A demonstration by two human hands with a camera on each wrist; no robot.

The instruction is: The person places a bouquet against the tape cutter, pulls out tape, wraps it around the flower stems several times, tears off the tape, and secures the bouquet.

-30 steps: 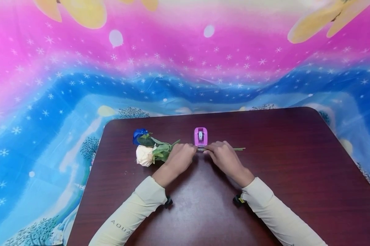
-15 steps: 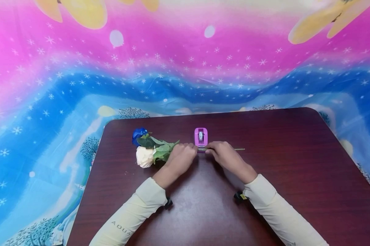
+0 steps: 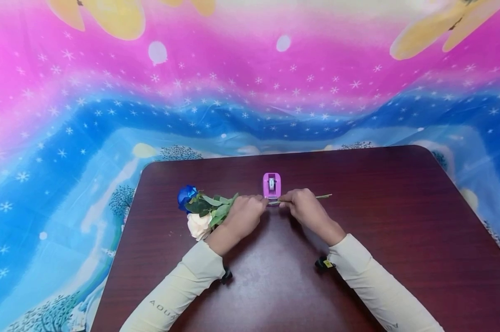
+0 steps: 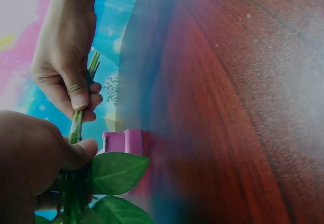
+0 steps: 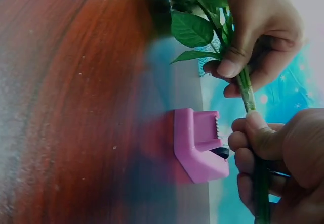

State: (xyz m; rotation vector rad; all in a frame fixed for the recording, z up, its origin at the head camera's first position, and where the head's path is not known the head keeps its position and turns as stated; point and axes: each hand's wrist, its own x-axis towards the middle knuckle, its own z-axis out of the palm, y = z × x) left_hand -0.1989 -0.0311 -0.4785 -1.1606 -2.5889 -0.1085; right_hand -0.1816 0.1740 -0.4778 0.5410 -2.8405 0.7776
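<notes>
A blue rose (image 3: 187, 198) and a cream-white rose (image 3: 199, 226) lie side by side at the left, their stems bundled and pointing right. My left hand (image 3: 243, 212) grips the bundle just below the green leaves (image 5: 192, 29). With thumb and fingers, my right hand (image 3: 306, 207) holds the same stems (image 5: 247, 90) farther down, and the cut ends stick out beyond it. Between both hands a short stretch of stem looks shiny, as if wrapped in clear tape. Just behind that stretch stands a pink tape dispenser (image 3: 277, 185), its toothed edge visible in the right wrist view.
The dark red-brown wooden table (image 3: 383, 207) has rounded far corners. Behind it hangs a pink and blue patterned cloth (image 3: 250, 83). Black wrist-worn devices (image 3: 324, 264) show under the cream sleeves (image 3: 204, 265).
Both rose heads have swung nearer to me, and the stem ends at the right have tilted slightly away. Both hands keep hold of the stems; the dispenser stays put.
</notes>
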